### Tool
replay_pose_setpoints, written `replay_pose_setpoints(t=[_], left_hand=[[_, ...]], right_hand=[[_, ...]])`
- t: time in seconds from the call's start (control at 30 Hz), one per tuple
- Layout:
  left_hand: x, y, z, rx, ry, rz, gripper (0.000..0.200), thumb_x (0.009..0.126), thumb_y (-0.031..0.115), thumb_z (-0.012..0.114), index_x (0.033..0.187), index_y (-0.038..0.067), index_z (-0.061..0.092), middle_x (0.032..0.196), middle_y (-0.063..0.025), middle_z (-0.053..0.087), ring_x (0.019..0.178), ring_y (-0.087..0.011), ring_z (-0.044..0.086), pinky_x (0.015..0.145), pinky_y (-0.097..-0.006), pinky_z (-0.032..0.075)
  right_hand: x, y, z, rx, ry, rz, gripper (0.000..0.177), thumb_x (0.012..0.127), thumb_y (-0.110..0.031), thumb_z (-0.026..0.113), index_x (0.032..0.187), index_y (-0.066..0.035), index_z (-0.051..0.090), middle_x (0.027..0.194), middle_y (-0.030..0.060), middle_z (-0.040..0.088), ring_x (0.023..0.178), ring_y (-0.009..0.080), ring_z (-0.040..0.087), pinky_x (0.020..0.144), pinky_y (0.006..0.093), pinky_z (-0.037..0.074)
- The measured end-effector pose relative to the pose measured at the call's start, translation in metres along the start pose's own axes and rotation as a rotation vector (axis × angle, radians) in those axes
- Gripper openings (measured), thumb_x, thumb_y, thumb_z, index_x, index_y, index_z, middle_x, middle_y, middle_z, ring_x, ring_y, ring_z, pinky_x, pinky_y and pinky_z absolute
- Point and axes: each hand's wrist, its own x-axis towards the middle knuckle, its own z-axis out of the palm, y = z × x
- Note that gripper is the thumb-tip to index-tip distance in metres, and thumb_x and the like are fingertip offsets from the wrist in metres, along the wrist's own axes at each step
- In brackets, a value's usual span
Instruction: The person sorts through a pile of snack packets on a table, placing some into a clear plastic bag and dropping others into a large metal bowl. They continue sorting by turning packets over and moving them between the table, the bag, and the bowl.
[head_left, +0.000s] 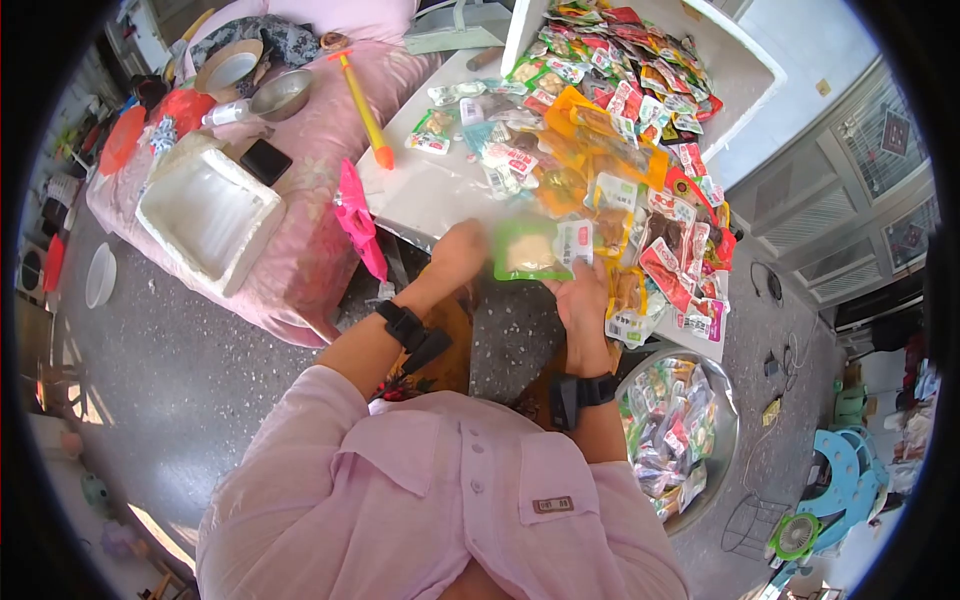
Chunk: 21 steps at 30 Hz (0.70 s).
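A green vacuum-sealed food packet (530,252) with a pale filling and a white label is held over the near edge of the white table (420,190). My right hand (582,298) grips it by its lower right corner. My left hand (460,252) is beside the packet's left edge, its fingers smeared by motion. Many snack packets (685,240) in red, orange and green lie heaped on the table just past my right hand. Clear and white packets (505,160) lie farther back.
A white foam box (745,75) full of packets stands at the table's far end. At my right, a metal basin (728,440) holds more packets. A pink-covered bed (310,260) at left carries an open foam box (205,215), a phone (266,161) and bowls. A yellow pump (362,110) lies nearby.
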Motion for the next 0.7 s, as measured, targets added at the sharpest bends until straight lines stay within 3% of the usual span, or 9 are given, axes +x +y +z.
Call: replay_pose_setpoints(t=[0.43, 0.53, 0.63, 0.7], left_hand=[[0.002, 0.015, -0.015, 0.19, -0.061, 0.0, 0.017, 0.076, 0.018, 0.04, 0.082, 0.005, 0.048, 0.082, -0.0173, 0.052, 0.079, -0.0346, 0.051, 0.068, -0.0428, 0.04], [0.003, 0.006, -0.007, 0.175, -0.033, 0.041, 0.015, 0.075, 0.017, 0.042, 0.081, 0.005, 0.048, 0.081, -0.0167, 0.052, 0.078, -0.0341, 0.05, 0.067, -0.0419, 0.041], [0.002, 0.01, -0.004, 0.139, -0.05, 0.102, 0.013, 0.075, 0.015, 0.043, 0.08, 0.005, 0.048, 0.079, -0.0162, 0.052, 0.077, -0.0334, 0.05, 0.066, -0.041, 0.041], [-0.001, 0.018, -0.01, 0.171, -0.134, 0.114, 0.018, 0.076, 0.018, 0.041, 0.086, 0.005, 0.049, 0.084, -0.0173, 0.053, 0.08, -0.0338, 0.051, 0.068, -0.042, 0.041]], right_hand=[[0.027, 0.034, 0.026, 0.218, 0.131, -0.136, 0.021, 0.082, -0.004, 0.038, 0.104, -0.004, 0.036, 0.105, 0.0118, 0.045, 0.095, 0.0271, 0.047, 0.076, 0.049, 0.042], [0.029, 0.042, 0.023, 0.144, 0.205, -0.096, 0.023, 0.082, -0.005, 0.037, 0.105, -0.004, 0.036, 0.106, 0.0114, 0.044, 0.095, 0.0267, 0.047, 0.073, 0.0465, 0.043], [0.024, 0.06, 0.028, 0.149, 0.097, 0.024, 0.024, 0.082, -0.008, 0.04, 0.105, -0.005, 0.038, 0.104, 0.0099, 0.046, 0.09, 0.0242, 0.05, 0.067, 0.0396, 0.046], [0.017, 0.054, 0.029, -0.131, 0.024, 0.169, 0.023, 0.081, -0.012, 0.043, 0.103, -0.007, 0.04, 0.098, 0.0081, 0.05, 0.084, 0.0219, 0.052, 0.064, 0.0359, 0.045]])
